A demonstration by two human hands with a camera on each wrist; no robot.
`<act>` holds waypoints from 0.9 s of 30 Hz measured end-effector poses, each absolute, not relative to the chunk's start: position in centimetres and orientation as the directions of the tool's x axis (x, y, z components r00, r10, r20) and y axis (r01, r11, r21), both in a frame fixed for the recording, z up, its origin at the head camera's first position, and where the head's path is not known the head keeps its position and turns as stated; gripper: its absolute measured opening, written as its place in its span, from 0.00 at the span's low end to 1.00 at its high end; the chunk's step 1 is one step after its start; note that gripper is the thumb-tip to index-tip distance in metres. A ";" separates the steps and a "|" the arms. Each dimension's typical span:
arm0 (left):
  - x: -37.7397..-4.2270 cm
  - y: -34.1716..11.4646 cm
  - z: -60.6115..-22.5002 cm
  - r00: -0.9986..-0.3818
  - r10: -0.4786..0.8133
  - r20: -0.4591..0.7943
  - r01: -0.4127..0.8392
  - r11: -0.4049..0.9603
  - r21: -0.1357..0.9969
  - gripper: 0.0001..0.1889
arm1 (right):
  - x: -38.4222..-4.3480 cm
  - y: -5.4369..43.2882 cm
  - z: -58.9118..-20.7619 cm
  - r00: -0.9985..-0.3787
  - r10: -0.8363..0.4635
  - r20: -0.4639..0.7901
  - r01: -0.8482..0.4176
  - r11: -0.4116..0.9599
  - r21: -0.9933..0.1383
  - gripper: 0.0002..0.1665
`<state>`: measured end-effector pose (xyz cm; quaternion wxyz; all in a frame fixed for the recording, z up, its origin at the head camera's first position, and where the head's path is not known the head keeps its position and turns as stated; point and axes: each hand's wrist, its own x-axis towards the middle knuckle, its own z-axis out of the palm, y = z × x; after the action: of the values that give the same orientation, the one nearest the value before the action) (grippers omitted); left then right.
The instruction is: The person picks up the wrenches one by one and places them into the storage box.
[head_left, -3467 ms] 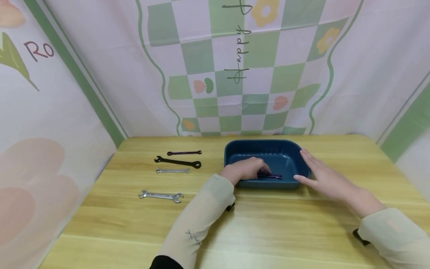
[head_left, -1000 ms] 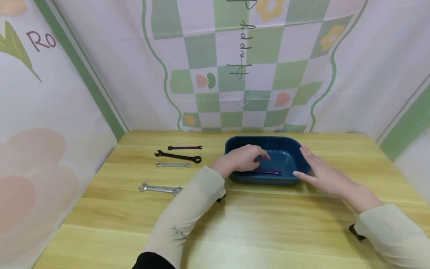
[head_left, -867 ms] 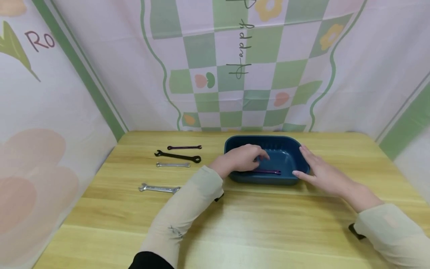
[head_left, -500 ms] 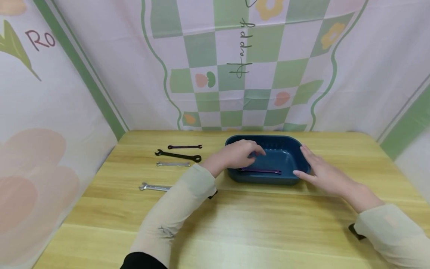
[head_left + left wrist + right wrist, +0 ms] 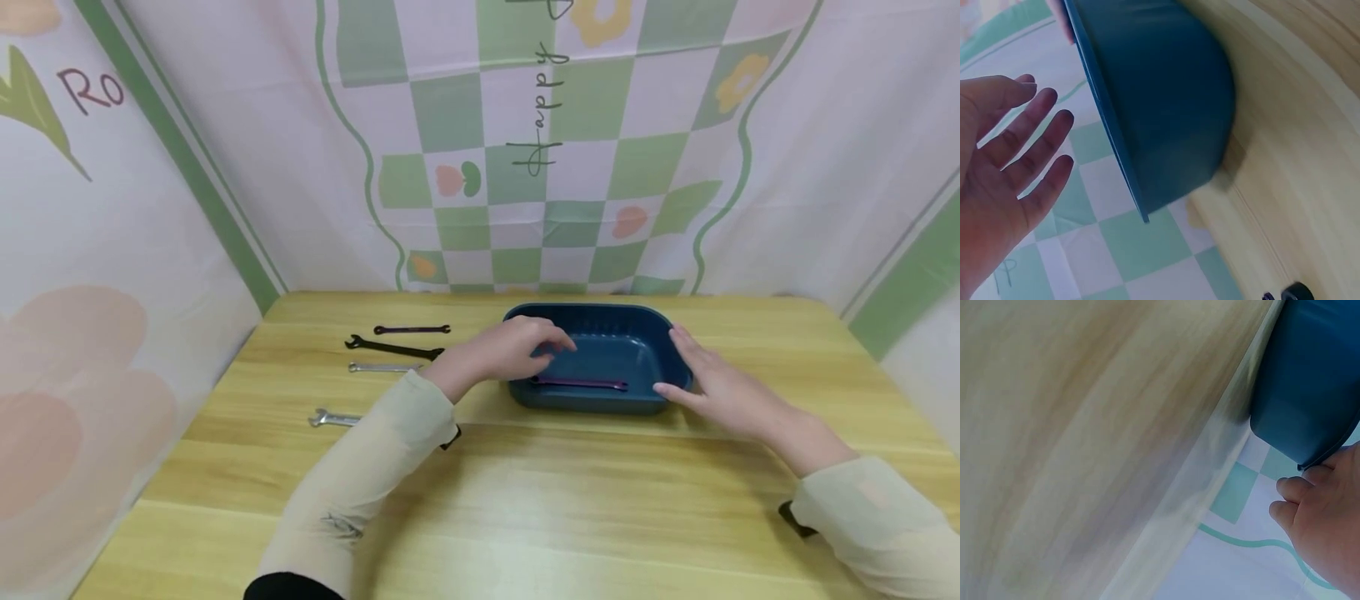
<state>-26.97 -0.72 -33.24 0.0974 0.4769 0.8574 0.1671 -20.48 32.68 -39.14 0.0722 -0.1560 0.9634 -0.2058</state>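
The smooth, rounded blue bin (image 5: 592, 402) holds a slim purple wrench (image 5: 581, 382); left hand (image 5: 516, 350) hangs loose, empty, over the bin; right hand (image 5: 726, 390) touches its rim, fingers straight.

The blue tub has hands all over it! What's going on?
A person is working at a table with wrenches. Their right hand touches the right end of the blue tub. Their left hand is over the tub's left side, holding nothing. One purple wrench lies inside. Four more wrenches lie on the table to the left: a dark purple one, a black one and two silver ones, one partly hidden behind the left sleeve.
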 end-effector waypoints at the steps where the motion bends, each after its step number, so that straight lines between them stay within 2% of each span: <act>1: -26.9 -1.0 -33.3 -0.529 0.849 -0.003 0.785 0.491 0.377 0.18 | -20.5 32.7 -39.1 -0.940 -0.332 -0.075 -0.272 0.867 -0.418 0.60; 11: -26.3 -4.4 -33.8 -0.585 0.811 -0.020 0.742 0.545 0.389 0.18 | -20.3 32.6 -39.1 -0.939 -0.337 -0.069 -0.280 0.866 -0.415 0.60; 18: -25.7 -6.7 -33.7 -0.599 0.801 0.017 0.732 0.538 0.419 0.18 | -20.2 32.5 -39.0 -0.938 -0.341 -0.067 -0.286 0.867 -0.409 0.60; 27: -25.1 -10.1 -33.6 -0.667 0.743 0.044 0.696 0.602 0.391 0.18 | -20.3 32.3 -38.9 -0.935 -0.344 -0.081 -0.282 0.865 -0.416 0.60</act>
<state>-25.14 -10.10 -33.63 0.0614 0.4031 0.8929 0.1912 -20.32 32.32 -38.95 0.0761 -0.1627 0.9625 -0.2031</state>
